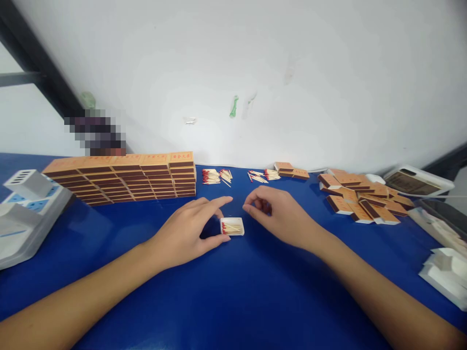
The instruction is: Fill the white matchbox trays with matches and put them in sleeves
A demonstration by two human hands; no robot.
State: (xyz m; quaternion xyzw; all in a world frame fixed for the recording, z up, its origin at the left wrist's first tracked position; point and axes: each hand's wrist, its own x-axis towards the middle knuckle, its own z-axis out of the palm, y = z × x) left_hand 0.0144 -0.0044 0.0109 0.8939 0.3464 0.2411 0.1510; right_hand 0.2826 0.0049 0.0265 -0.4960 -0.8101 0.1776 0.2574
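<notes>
A small white matchbox tray (pixel 240 221) lies on the blue table with several red-tipped matches (pixel 233 228) inside. My left hand (pixel 191 226) holds its left end, thumb at the near corner and a finger at the far one, while the index finger stretches out above. Just right of and beyond the tray, my right hand (pixel 272 209) hovers with fingers curled and thumb close to the index finger; nothing shows between the tips. Beyond the hands lie loose matches in a left pile (pixel 211 176) and a right pile (pixel 272 174).
Closed matchboxes stand in a stacked wall (pixel 153 177) at the back left. More matchboxes (pixel 357 192) lie heaped at the right, and a few (pixel 290 170) rest by the white wall. A power strip (pixel 36 214) sits at far left; a white device (pixel 419 180) is at far right.
</notes>
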